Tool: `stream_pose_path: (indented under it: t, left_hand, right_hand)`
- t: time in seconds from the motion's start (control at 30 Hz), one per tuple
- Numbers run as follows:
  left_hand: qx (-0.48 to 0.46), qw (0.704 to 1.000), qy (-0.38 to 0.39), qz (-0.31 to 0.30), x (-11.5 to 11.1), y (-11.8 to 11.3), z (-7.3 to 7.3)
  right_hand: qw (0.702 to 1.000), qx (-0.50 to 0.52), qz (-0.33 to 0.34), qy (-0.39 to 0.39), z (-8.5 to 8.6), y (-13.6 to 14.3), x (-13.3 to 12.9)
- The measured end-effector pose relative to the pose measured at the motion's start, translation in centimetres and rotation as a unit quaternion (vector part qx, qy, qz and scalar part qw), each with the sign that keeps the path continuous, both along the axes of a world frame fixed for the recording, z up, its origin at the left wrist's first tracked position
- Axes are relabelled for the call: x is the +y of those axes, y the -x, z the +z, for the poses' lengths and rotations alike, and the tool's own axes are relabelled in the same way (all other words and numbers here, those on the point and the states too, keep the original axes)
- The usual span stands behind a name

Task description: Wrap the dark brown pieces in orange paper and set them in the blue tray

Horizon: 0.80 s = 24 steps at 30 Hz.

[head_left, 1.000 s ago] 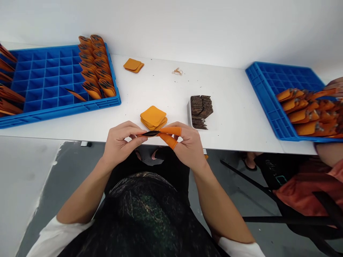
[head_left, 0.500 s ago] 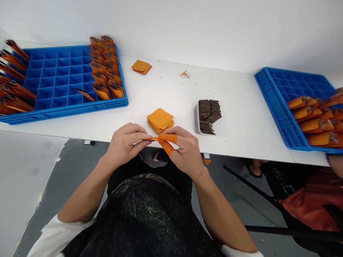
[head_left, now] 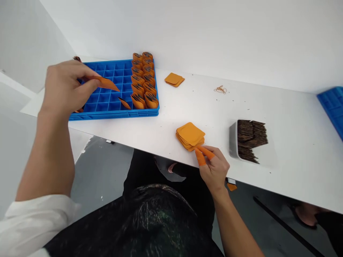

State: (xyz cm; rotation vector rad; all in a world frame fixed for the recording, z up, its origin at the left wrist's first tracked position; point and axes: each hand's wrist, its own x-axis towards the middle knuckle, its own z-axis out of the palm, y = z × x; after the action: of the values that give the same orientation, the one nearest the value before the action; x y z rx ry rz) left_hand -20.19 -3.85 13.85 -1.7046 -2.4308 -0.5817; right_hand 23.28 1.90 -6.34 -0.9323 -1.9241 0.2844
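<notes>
My left hand (head_left: 65, 87) is raised over the blue divided tray (head_left: 115, 114), pinching a small orange paper packet (head_left: 108, 84) between thumb and fingers. Bundles of similar packets (head_left: 144, 80) stand upright in the tray's right columns. A single packet (head_left: 124, 104) leans in a front cell. On the table, my right hand (head_left: 214, 167), with orange finger cots on thumb and forefinger, pinches the near corner of a stack of orange packets (head_left: 190, 134). How many packets it grips cannot be seen.
A white container (head_left: 234, 141) with dark brown flat pieces (head_left: 252, 137) stands right of the stack. Two or so packets (head_left: 174, 79) and some rubber bands (head_left: 220, 89) lie further back. Another blue tray (head_left: 333, 109) is at the right edge. The table's front edge (head_left: 160, 154) runs close by.
My hands have parted. The left has carried an orange packet up and left over the tray; the right has moved to the stack's near corner. The view has turned left.
</notes>
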Motion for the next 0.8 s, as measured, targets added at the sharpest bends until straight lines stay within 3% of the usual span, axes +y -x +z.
stream_pose_path:
  t: [0.1,0.27,0.6,0.8]
  left_hand:
    - [0.016,0.998,0.062,-0.023,3.9,1.5,0.4]
    - [-0.016,0.982,0.154,-0.11,8.1,2.8,-2.4]
    - [-0.164,0.954,0.22,-0.124,9.2,3.0,-3.9]
    - [-0.131,0.945,0.272,-0.127,10.0,4.4,-5.1]
  right_hand:
    - [0.999,0.005,-0.017,-0.03,-0.7,0.1,0.2]
    - [0.999,-0.005,-0.023,-0.038,-0.7,0.3,0.4]
    - [0.997,-0.03,-0.034,-0.058,-0.7,0.3,0.5]
    - [0.996,-0.033,-0.03,-0.072,-0.7,0.3,0.5]
